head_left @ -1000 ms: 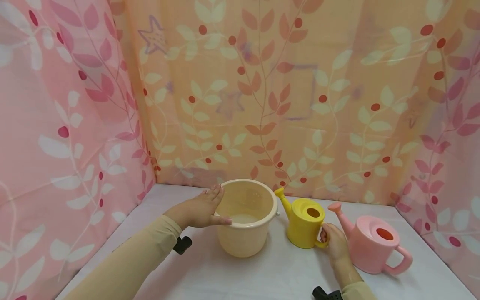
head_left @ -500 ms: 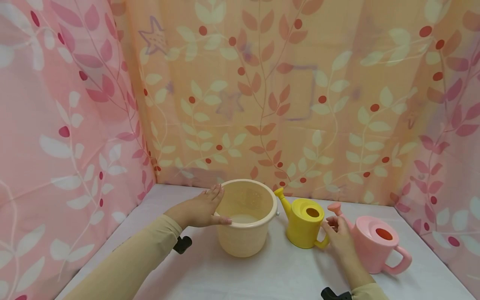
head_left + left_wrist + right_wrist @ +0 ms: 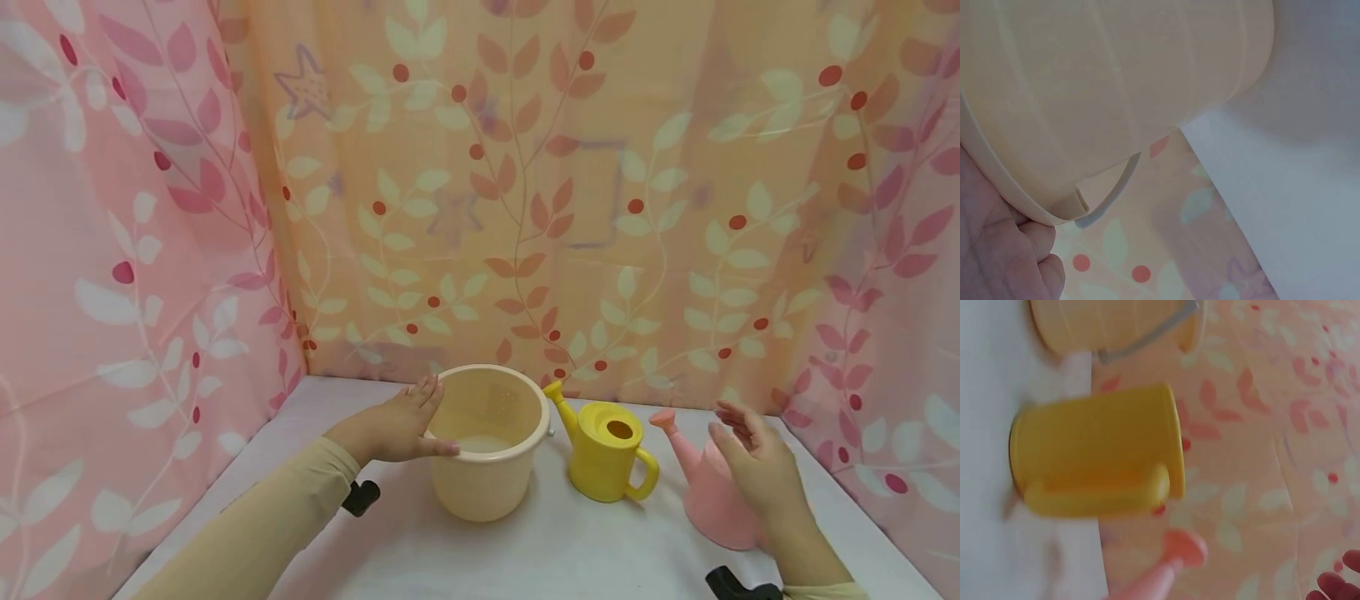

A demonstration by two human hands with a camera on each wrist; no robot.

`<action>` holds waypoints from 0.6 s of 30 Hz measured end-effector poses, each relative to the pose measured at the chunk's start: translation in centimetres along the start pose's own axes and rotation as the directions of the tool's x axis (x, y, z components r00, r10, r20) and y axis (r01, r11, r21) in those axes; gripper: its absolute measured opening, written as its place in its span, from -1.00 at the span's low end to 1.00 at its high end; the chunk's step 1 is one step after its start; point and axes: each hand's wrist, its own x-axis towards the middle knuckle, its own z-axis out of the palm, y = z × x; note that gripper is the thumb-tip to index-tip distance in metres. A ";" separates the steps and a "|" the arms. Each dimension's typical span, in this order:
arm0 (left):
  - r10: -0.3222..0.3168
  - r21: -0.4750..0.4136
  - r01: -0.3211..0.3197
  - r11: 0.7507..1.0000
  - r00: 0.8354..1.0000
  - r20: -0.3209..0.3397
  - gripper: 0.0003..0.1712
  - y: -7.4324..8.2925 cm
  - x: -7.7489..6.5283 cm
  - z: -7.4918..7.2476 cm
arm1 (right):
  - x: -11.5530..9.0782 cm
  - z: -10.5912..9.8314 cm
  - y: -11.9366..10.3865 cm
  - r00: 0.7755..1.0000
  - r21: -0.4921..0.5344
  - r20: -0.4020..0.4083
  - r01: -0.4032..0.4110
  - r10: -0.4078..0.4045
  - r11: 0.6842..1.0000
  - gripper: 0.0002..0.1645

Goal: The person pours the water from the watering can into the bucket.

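My left hand rests spread against the left rim of a cream bucket, thumb along the front edge and fingers toward the back. In the left wrist view, the palm lies along the rim of the tilted-looking bucket. My right hand, holding nothing, is raised in front of a pink watering can, covering its handle and much of its top. Between bucket and pink can stands a yellow watering can, its spout toward the bucket. The right wrist view shows the yellow can's handle side.
All three vessels stand on a white tabletop. Floral curtains, orange behind and pink on the left and right, enclose it. A grey bail handle hangs at the bucket's side. Black wrist devices sit on both wrists.
My right hand has let go of the yellow watering can's handle and moved right to the pink watering can. My left hand stays on the bucket's rim. The head view has shifted slightly.
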 end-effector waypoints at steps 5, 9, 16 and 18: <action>-0.004 0.008 0.004 1.000 1.000 -0.002 0.27 -0.1 0.1 0.0 | -0.5 -2.9 3.1 0.997 -0.080 -0.020 -0.071 0.069 0.994 -0.38; -0.005 0.011 0.005 1.000 1.000 -0.004 0.29 -0.2 0.2 0.2 | -1.6 -4.3 5.9 0.992 -0.132 -0.027 -0.123 0.121 0.984 -0.31; -0.006 0.017 0.006 1.000 1.000 -0.006 0.28 -0.1 0.1 0.3 | -3.0 -4.8 9.2 0.915 -0.025 0.099 -0.392 0.392 0.920 -0.11; -0.007 0.019 0.008 1.000 1.000 -0.006 0.28 -0.1 0.1 0.2 | -3.1 -4.5 9.7 0.864 0.017 0.109 -0.497 0.492 0.868 -0.08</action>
